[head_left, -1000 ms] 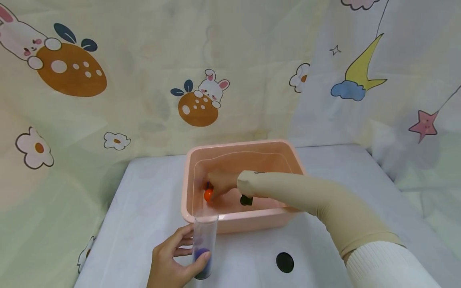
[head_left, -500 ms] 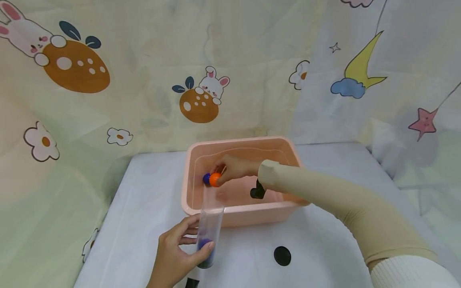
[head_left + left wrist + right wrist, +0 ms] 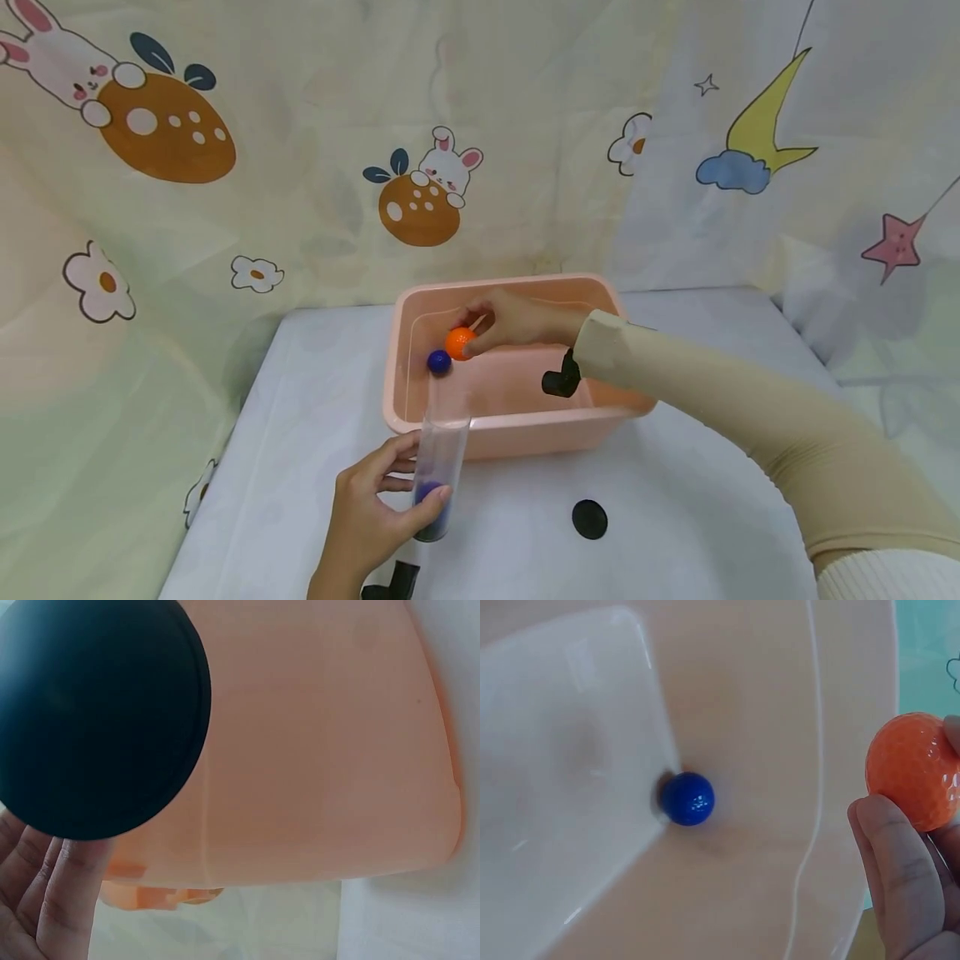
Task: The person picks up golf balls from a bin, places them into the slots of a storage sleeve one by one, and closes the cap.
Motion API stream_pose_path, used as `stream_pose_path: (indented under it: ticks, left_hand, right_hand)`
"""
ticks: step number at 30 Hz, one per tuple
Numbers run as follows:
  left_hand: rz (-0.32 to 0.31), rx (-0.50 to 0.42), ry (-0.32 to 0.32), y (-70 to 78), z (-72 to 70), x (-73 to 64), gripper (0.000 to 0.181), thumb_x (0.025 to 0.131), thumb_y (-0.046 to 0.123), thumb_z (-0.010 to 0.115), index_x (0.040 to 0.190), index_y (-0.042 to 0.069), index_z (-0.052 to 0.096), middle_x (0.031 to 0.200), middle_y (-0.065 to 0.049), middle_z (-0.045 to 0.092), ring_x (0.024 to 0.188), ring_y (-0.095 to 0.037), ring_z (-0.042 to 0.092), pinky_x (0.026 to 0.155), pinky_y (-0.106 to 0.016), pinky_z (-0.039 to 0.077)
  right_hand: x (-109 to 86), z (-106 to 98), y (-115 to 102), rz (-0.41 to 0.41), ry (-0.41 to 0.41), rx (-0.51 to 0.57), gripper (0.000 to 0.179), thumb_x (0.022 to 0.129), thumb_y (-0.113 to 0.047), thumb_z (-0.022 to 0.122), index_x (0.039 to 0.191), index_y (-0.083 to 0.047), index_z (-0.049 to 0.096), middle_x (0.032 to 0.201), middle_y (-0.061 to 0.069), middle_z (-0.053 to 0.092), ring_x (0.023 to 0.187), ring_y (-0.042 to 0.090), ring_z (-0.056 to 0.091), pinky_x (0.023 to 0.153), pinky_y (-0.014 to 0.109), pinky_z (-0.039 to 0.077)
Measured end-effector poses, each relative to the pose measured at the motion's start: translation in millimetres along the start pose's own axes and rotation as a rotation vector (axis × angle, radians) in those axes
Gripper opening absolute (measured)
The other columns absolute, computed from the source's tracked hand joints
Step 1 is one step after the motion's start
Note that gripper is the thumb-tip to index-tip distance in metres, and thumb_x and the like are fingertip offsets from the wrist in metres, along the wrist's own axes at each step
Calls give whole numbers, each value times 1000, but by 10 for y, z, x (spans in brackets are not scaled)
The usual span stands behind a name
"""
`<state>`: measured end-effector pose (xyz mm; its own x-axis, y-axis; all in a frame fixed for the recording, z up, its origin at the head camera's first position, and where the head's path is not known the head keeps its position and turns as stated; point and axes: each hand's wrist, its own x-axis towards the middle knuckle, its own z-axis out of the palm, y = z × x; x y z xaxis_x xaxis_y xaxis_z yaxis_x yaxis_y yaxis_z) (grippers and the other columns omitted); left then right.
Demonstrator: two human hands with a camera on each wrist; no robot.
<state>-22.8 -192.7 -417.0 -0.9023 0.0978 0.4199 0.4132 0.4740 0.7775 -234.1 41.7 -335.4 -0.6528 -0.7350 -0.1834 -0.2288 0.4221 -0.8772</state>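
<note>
Head view is showing the right hand [image 3: 504, 318] pinching an orange ball [image 3: 457, 343], lifting it over the pink tub [image 3: 525, 437], leaving the blue ball [image 3: 438, 362] lying inside; the left hand [image 3: 367, 517] is gripping a clear tube [image 3: 442, 458]

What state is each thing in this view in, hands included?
Pink plastic basin: open-topped, standing on the white table.
Shiny orange dimpled ball: held, raised off the basin floor.
Shiny blue ball: lying in a basin corner, untouched.
Clear cylindrical tube: held, purplish-blue ball near its lower end.
Black round disc: flat on the table.
Left hand: gripping the tube.
Right hand: pinching the orange ball.
</note>
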Motion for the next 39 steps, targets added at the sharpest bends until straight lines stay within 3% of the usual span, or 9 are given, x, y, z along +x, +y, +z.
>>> stream_pose_path:
  ticks: [18,28,39]
  left_hand:
    - [-9,9,2,45,3,9,52,75,11,97,123,7,76,104,-2,81,83,-10,75,65,-26,65]
    - [-39,7,-8,52,-5,-6,51,77,11,96,124,7,76,104,-2,81,83,-10,76,67,-26,65]
    - [27,-11,-18,6,3,7,52,76,10,95,124,7,75,102,-1,81,82,-10,76,67,-25,65]
  right_hand:
    - [-325,13,-294,-48,-36,44,39,96,0,79,133,3,68,128,14,72,116,28,73,98,37,63]
    - [-490,137,-419,-162,-93,-42,35,95,-2,80,129,-1,73,129,9,69,115,24,72,95,34,64]
    - [-545,287,-491,-305,-202,-50,35,94,-1,81,127,3,74,124,8,74,114,20,73,102,34,61]
